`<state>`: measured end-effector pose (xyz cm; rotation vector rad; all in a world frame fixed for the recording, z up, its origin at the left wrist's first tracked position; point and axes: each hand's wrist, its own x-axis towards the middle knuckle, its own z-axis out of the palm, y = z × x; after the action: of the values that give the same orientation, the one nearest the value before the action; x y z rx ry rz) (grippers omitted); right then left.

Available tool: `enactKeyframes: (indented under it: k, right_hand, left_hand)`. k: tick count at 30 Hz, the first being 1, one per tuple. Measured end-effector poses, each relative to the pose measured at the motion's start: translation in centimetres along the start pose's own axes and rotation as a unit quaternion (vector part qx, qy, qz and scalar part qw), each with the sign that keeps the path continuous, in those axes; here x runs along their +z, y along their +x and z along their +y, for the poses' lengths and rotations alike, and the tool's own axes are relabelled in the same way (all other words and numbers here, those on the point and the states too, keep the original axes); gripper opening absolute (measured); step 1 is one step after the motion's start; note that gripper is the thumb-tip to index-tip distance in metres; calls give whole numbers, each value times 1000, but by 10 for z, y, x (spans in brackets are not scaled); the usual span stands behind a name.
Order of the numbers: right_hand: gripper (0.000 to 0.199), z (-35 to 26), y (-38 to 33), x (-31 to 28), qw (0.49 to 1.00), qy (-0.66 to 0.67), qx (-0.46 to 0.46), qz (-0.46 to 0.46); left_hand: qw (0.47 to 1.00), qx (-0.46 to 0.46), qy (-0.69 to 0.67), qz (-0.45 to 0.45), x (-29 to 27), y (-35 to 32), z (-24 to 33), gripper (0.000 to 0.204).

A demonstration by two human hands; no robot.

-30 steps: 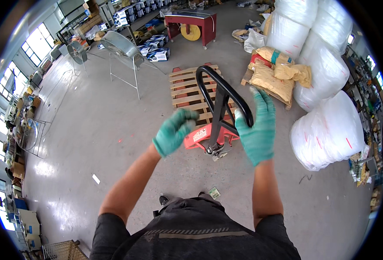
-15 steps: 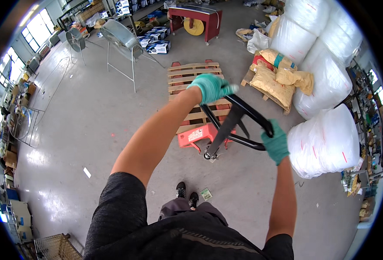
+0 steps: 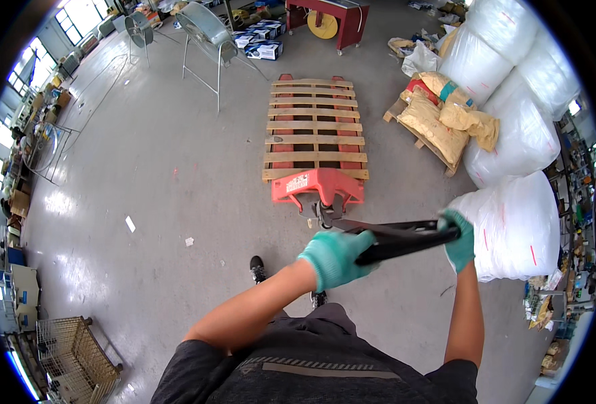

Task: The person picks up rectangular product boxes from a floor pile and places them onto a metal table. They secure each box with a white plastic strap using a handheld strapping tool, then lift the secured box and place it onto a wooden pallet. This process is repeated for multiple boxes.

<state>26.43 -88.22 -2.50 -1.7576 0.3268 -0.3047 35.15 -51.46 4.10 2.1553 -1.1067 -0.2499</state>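
My left hand (image 3: 338, 259), in a green knit glove, is closed round the near left corner of a black pallet jack handle (image 3: 405, 241). At the handle's right end my right hand (image 3: 458, 241), gloved alike, grips the other corner. The handle lies low and swung to the right, smeared a little by motion. It joins the red pallet jack (image 3: 320, 185) at a pivot in front of my feet. On the jack's forks rests a slatted wooden pallet (image 3: 315, 128) with nothing stacked on it; parts of the red forks show between the slats.
Wrapped white rolls (image 3: 510, 229) stand close on the right. Beside them, brown sacks (image 3: 436, 124) lie on another pallet. Two drum fans (image 3: 207, 34), blue-and-white boxes (image 3: 261, 40) and a red wheeled table (image 3: 328, 20) stand farther off. A wire cage (image 3: 75, 357) is at the near left.
The handle has swung down and to the right, with both hands still on it. My left hand has come much nearer my body. The pallet and jack now appear straighter, and my feet have shifted.
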Motion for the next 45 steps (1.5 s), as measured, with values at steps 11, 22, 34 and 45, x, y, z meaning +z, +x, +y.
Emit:
enactKeyframes:
  k: [11,22,34,45]
  right_hand:
    - [39,-78,-239,263,811,-286,-6,-510]
    - [34,-115,-286,345,879,-263,-73,-392]
    - [31,-89,-113,174,855,-311,-390,146]
    - [32,-68,-44,143,835,-284,-471,21]
  left_hand:
    - [972,-62,228,17,-80,-260,-105,31]
    - [974,-22,161,155,-126,-309,-138,33]
    - [914,180,207,299,-64,-159,-67,33]
    - [964,54,145,215,-28,-177,10,49]
